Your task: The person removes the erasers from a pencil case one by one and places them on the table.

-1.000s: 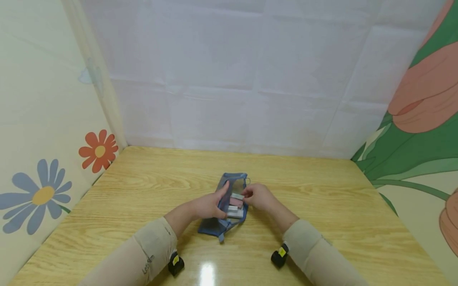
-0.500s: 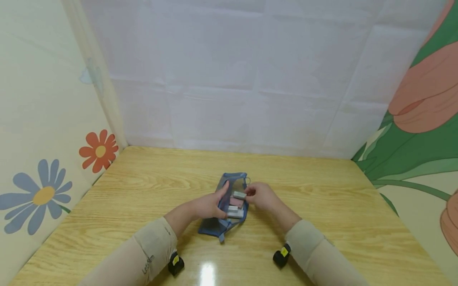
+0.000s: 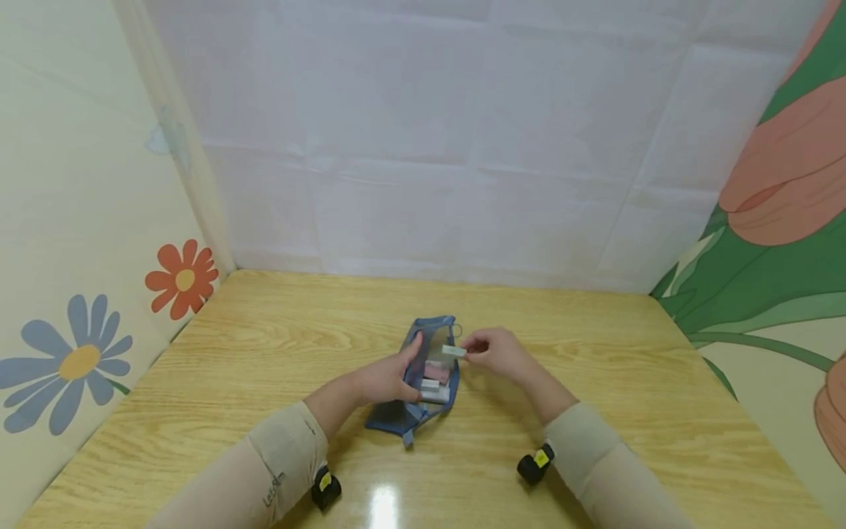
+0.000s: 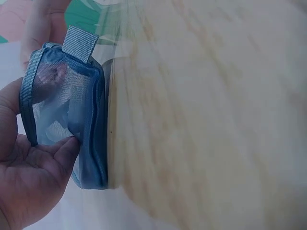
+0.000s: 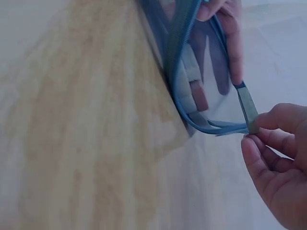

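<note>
A blue-edged mesh zipper pouch (image 3: 394, 417) lies on the table with its mouth open. My left hand (image 3: 385, 380) grips the pouch's near side, thumb and fingers spread along the opening. In the left wrist view, fingers pinch the mesh (image 4: 91, 120). My right hand (image 3: 502, 354) pinches one end of a small pale green block, eraser-like (image 3: 453, 352), raised at the pouch's right rim. The right wrist view shows this block (image 5: 246, 106) held between thumb and fingertips. Inside the pouch are a pink block (image 3: 436, 374) and several whitish ones (image 3: 434, 395).
The pouch rests on a wood-grain table (image 3: 297, 316). A white cloth backdrop (image 3: 423, 184) hangs behind it, and flower-printed panels stand at both sides. A small ring (image 3: 457, 330) hangs from the pouch's far corner.
The right hand has lifted the pale green block from among the others, up and to the right, to the pouch's rim. The left hand stays nearly still on the pouch.
</note>
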The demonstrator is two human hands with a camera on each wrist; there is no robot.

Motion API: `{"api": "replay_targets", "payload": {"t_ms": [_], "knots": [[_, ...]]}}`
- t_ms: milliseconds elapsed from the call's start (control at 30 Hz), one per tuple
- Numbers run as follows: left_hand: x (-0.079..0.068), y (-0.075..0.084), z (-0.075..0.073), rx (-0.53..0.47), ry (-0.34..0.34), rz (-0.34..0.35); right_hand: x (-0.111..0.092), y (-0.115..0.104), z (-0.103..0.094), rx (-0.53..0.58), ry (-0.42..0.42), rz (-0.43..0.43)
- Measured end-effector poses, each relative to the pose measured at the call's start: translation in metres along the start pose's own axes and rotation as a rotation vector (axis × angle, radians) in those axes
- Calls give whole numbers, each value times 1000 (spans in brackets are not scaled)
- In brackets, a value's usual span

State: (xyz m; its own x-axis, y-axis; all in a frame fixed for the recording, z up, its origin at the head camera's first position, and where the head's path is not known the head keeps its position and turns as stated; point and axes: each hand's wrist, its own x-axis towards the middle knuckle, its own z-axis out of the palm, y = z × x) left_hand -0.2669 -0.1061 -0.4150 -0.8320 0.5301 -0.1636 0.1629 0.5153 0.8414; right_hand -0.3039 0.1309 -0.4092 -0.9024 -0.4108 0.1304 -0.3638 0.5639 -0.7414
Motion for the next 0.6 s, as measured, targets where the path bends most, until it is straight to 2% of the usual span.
{"api": "replay_targets", "payload": {"t_ms": [367,600], "knots": [[0,1,1,3,27,3,0,10,-24,13,43,64],[1,2,0,13,17,-15,-2,21,-35,-10,69,110]]}}
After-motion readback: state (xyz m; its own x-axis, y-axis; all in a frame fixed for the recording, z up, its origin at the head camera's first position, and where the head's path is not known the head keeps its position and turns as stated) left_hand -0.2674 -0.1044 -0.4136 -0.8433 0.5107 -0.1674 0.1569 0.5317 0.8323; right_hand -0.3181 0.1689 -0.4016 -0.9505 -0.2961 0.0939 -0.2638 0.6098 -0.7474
